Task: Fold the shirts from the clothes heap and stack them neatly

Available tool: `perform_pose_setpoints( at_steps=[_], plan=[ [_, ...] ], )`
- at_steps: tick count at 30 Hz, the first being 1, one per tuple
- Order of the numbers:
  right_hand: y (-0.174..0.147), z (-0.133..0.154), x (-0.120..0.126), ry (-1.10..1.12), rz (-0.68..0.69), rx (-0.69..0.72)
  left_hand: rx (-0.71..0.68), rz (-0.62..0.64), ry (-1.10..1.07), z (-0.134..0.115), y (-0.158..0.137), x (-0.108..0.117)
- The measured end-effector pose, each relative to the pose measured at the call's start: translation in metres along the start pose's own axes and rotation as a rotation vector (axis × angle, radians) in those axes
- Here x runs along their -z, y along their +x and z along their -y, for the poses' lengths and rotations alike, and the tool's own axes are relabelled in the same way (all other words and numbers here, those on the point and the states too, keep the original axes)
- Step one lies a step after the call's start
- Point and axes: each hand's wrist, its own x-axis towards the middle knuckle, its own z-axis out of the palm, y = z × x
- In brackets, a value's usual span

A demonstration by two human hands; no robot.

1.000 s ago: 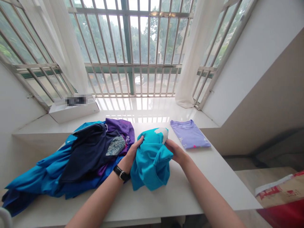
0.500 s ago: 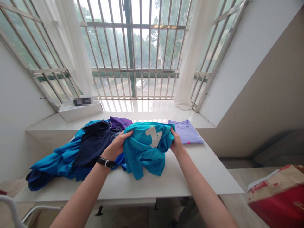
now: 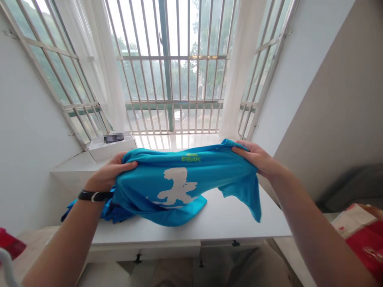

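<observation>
A turquoise T-shirt (image 3: pixel 209 171) with a white figure print and green "PEAK" lettering hangs stretched between my two hands above the white desk. My left hand (image 3: pixel 115 169), with a black strap on the wrist, is closed on the shirt's left side, thumb on top. Its right side is pinched in my right hand (image 3: pixel 254 155), with a sleeve hanging below. Beneath my left forearm and the shirt lies a heap of blue clothes (image 3: pixel 119 211), mostly covered. The folded lavender shirt seen earlier is hidden behind the turquoise one.
The white desk (image 3: pixel 236 215) adjoins a sill below a barred window (image 3: pixel 179 79) with white curtains. A white box (image 3: pixel 115 149) stands on the sill at left. On the right is a red and beige bag (image 3: pixel 359 235); a red item (image 3: pixel 12 243) is at far left.
My hands have moved apart, spreading the bunched turquoise shirt wide so its print and lettering show. The view has shifted, and the shirt now covers more of the clothes behind it.
</observation>
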Motion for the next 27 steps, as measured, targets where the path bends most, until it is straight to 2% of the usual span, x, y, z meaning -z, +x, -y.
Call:
perform_pose_setpoints(
  at_steps=[2,5,6,8,9,10,12,14,17,19,21,23,27],
  plan=[
    [0.008,0.031,0.013,-0.217,-0.083,0.128,-0.085,-0.037,0.042,-0.017,0.011,0.005],
    [0.051,0.051,0.028,-0.567,-0.416,0.415,-0.249,-0.137,0.274,-0.031,0.056,0.002],
    [0.070,0.050,0.031,-0.651,-0.528,0.476,-0.326,-0.209,0.397,-0.029,0.076,-0.003],
    [0.107,0.035,0.033,-0.784,-0.655,0.481,-0.429,-0.354,0.711,-0.014,0.116,-0.016],
    [0.124,0.022,0.031,-0.861,-0.664,0.446,-0.389,-0.447,0.834,0.001,0.133,-0.025],
    [0.137,0.006,0.027,-0.932,-0.634,0.408,-0.336,-0.445,0.927,0.019,0.146,-0.035],
    [0.153,-0.033,0.013,-0.971,-0.585,0.381,-0.261,-0.314,1.090,0.064,0.158,-0.059],
    [0.152,-0.079,-0.009,-1.004,-0.523,0.360,-0.290,-0.151,1.180,0.114,0.152,-0.085],
    [0.130,-0.151,-0.049,-1.204,-0.276,0.245,-0.281,0.139,1.242,0.180,0.124,-0.120],
    [0.110,-0.193,-0.071,-1.252,-0.185,0.157,-0.251,0.318,1.225,0.210,0.106,-0.137],
    [0.092,-0.224,-0.084,-1.247,-0.171,0.108,-0.217,0.367,1.207,0.227,0.096,-0.146],
    [0.081,-0.245,-0.089,-1.224,-0.192,0.058,-0.206,0.352,1.206,0.235,0.092,-0.150],
    [0.075,-0.260,-0.088,-1.172,-0.226,-0.016,-0.224,0.339,1.214,0.235,0.095,-0.148]
  ],
)
